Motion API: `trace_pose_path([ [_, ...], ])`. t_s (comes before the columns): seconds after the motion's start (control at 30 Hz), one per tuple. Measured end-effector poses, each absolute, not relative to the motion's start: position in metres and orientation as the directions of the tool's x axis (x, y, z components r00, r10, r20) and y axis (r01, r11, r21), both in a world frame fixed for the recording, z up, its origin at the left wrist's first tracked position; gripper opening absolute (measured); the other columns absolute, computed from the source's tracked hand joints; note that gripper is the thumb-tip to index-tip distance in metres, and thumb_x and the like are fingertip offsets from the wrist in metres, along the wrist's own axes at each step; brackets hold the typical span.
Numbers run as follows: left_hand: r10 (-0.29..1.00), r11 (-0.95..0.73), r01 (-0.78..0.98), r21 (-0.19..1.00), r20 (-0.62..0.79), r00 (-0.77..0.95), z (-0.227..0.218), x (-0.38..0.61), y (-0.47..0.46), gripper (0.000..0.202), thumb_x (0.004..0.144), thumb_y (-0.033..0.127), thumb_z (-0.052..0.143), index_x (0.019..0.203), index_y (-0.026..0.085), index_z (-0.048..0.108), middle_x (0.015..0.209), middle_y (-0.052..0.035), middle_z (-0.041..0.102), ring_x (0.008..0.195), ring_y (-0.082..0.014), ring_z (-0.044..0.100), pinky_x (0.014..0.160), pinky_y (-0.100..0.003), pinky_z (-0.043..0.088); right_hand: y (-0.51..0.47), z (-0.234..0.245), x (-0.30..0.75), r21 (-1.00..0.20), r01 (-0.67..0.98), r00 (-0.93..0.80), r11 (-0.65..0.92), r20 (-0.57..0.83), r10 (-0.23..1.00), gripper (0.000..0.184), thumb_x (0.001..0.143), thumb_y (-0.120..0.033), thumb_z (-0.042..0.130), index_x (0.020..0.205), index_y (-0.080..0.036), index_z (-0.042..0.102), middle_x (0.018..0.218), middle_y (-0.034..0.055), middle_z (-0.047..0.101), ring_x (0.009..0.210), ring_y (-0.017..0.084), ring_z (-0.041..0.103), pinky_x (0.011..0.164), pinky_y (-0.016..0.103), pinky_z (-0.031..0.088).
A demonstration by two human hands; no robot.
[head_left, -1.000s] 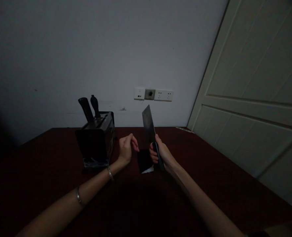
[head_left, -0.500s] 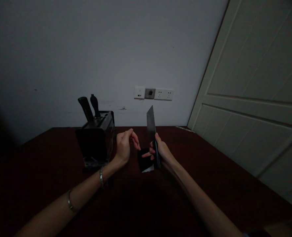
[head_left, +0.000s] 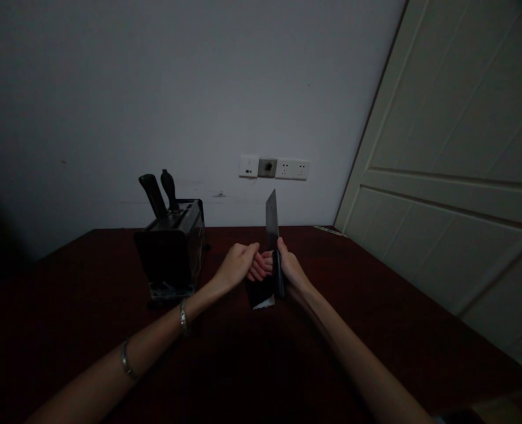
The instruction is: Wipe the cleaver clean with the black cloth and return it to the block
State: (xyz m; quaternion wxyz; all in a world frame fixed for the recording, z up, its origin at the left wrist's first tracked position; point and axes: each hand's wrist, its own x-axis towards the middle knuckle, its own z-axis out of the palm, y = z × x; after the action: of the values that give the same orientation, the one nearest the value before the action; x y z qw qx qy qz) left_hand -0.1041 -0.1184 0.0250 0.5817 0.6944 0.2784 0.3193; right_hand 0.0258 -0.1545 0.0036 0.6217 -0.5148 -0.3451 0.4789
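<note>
My right hand (head_left: 291, 268) is wrapped round the black handle of a kitchen knife (head_left: 272, 221), a broad cleaver-like blade pointing up. My left hand (head_left: 243, 262) reaches in from the left with bent, slightly parted fingers. Its fingertips meet or overlap the fingers of my right hand beside the handle; I see nothing held in it. Below the fingers lies a small black piece (head_left: 259, 293) with a white lower edge, perhaps cloth or a packet, partly hidden. Left of my hands stands a black knife block (head_left: 168, 256) with two dark handles sticking out.
The dark red table (head_left: 366, 318) reaches back to a grey wall (head_left: 110, 106). Low on that wall are sockets (head_left: 292, 169). At the right stands a pale panelled door (head_left: 455, 147). The light is dim.
My left hand has moved right and slightly down, from beside the knife block to the fingers of my right hand. The knife has shifted very slightly and stays upright.
</note>
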Motion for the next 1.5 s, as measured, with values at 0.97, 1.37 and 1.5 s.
trace_pose_path([
  [0.97,0.789,0.479,-0.331,0.813,-0.233,0.569,-0.011,-0.072,-0.14,0.044,0.081,0.056,0.04,0.091,0.017,0.057,0.071,-0.0018,0.063,0.07,-0.0159,0.06,0.063,-0.024,0.045,-0.146,-0.023,-0.004,-0.98,0.099,0.369,0.172,0.197,0.908,0.053,0.075,-0.063,0.041,0.058,-0.015,0.057,0.052,0.0015,0.055,0.056,0.014,0.052,0.053,0.023,0.038],
  [1.37,0.769,0.473,-0.312,0.824,-0.213,0.602,-0.012,-0.075,-0.135,0.055,0.072,0.066,0.045,0.084,0.015,0.06,0.072,-0.0041,0.065,0.071,-0.0168,0.062,0.065,-0.025,0.047,-0.148,-0.03,-0.008,-0.956,0.214,0.393,0.199,0.271,0.879,0.054,0.08,-0.062,0.033,0.071,-0.017,0.061,0.064,0.0044,0.062,0.064,0.018,0.056,0.055,0.024,0.039],
  [1.5,0.761,0.486,-0.306,0.819,-0.224,0.609,-0.01,-0.077,-0.137,0.054,0.071,0.066,0.047,0.084,0.016,0.061,0.07,-0.0037,0.065,0.072,-0.0173,0.061,0.064,-0.025,0.046,-0.15,-0.029,-0.006,-0.956,0.257,0.4,0.139,0.236,0.886,0.056,0.08,-0.064,0.031,0.075,-0.019,0.064,0.067,0.0055,0.064,0.068,0.019,0.059,0.058,0.025,0.041],
])
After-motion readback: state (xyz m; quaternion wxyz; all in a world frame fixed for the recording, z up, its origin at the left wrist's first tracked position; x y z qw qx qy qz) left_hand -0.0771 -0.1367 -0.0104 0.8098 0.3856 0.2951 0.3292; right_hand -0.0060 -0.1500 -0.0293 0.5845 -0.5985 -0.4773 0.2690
